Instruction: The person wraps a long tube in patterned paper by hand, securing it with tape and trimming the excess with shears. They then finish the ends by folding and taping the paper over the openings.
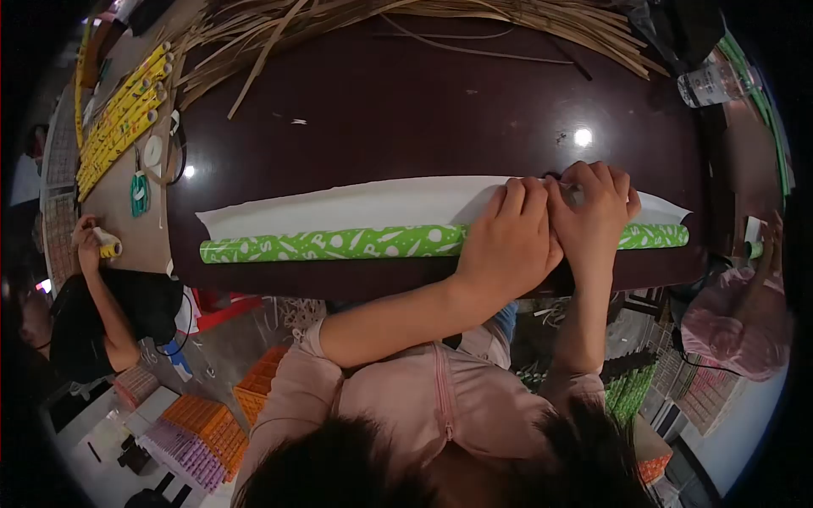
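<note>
A long green roll of patterned wrapping paper (339, 245) lies across the table near its front edge, its loose white flap (339, 203) spread out behind it. My left hand (508, 233) is closed over the roll right of the middle, fingertips resting on the white flap. Right beside it, touching, my right hand (597, 203) has its fingers curled in a pinch over the paper. A small greyish bit shows between thumb and fingers there, too hidden to name.
Long brown strips (423, 13) are heaped along the table's far edge. At left are yellow rolls (127, 118), green-handled scissors (140, 193) and a white tape roll (153, 151). A plastic bottle (711, 85) stands far right. Co-workers sit at left (110, 317) and right (737, 322).
</note>
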A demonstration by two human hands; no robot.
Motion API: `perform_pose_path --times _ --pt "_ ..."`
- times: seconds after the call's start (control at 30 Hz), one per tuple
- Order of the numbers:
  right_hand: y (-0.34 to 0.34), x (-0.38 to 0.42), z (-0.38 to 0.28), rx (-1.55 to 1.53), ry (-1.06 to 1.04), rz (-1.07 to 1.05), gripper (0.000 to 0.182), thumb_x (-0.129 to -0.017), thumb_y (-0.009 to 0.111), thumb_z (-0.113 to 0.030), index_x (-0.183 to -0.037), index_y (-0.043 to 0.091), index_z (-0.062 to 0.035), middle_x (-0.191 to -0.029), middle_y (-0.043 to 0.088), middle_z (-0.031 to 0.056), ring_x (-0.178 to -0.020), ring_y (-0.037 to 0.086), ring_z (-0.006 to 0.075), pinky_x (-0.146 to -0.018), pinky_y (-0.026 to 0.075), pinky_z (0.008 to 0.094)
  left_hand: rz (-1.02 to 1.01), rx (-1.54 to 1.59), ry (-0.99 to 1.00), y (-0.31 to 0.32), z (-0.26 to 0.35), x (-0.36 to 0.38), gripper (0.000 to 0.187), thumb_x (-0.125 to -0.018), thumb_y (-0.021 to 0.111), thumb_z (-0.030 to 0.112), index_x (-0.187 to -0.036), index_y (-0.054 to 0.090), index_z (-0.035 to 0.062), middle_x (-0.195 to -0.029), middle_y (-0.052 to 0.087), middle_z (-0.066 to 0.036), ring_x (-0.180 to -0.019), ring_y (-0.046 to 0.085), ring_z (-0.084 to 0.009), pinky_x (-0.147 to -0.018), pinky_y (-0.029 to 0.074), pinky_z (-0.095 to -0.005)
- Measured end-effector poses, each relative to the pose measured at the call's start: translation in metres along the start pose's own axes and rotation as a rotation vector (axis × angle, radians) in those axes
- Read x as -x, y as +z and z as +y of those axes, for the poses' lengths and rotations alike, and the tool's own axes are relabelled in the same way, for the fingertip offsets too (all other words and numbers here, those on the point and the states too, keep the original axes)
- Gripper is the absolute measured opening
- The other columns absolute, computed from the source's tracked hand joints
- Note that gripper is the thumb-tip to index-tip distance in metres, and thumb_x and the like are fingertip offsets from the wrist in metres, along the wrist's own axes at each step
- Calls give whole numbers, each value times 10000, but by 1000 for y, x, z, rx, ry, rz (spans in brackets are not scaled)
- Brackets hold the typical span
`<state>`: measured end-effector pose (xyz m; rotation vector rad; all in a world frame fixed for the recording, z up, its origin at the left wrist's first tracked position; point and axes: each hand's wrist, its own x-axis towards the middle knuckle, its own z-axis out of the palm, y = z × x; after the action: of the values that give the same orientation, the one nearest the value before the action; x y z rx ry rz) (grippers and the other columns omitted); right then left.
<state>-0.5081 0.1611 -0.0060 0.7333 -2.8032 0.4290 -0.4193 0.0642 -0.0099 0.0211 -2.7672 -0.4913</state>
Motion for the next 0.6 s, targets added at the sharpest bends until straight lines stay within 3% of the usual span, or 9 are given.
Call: perform_pose_path --times 0.13,0.27,0.3,0.33,0.47,0.6 --pt "-15 0 -4 90 -104 95 102 -746 732 -199 -771 671 -121 -881 619 30 -1018 540 289 -963 307 526 -51 35 -8 -4 -1 -2 505 -752 635 211 -1133 586 -118 -1206 521 -164 -1073 512 -314 -886 504 -395" --pt "-34 2 4 112 -188 105 44 -691 697 -142 -734 689 -144 -834 609 14 -988 544 261 -976 301 507 -63 17 19 -1 -1 0 493 -746 662 198 -1117 584 -117 -1201 524 -156 -1063 517 -322 -862 516 -390" --pt "-36 4 7 98 -216 67 71 -689 691 -135 -756 705 -156 -820 607 5 -966 546 252 -977 303 497 -57 -14 12 -1 -2 1 485 -747 667 194 -1113 586 -115 -1203 525 -153 -1060 521 -323 -860 517 -390" --pt "-39 5 9 78 -247 26 105 -687 684 -128 -777 720 -167 -806 605 -3 -944 547 243 -978 305 488 -60 -39 26 -3 -1 0 405 -798 618 236 -1004 639 -111 -1209 529 -186 -1066 517 -311 -915 491 -391" --pt "-46 4 16 82 -303 -17 251 -683 735 -91 -903 757 -210 -695 562 -59 -805 524 188 -915 335 414 -65 -28 21 -4 -2 1 388 -807 611 236 -984 643 -107 -1216 526 -186 -1069 515 -317 -916 491 -393" --pt "-47 2 22 26 -310 -68 239 -711 746 -107 -926 760 -210 -658 549 -64 -775 516 183 -881 333 396 -81 -26 19 -6 -2 0 381 -800 610 241 -963 643 -102 -1222 524 -187 -1072 511 -323 -928 484 -400"
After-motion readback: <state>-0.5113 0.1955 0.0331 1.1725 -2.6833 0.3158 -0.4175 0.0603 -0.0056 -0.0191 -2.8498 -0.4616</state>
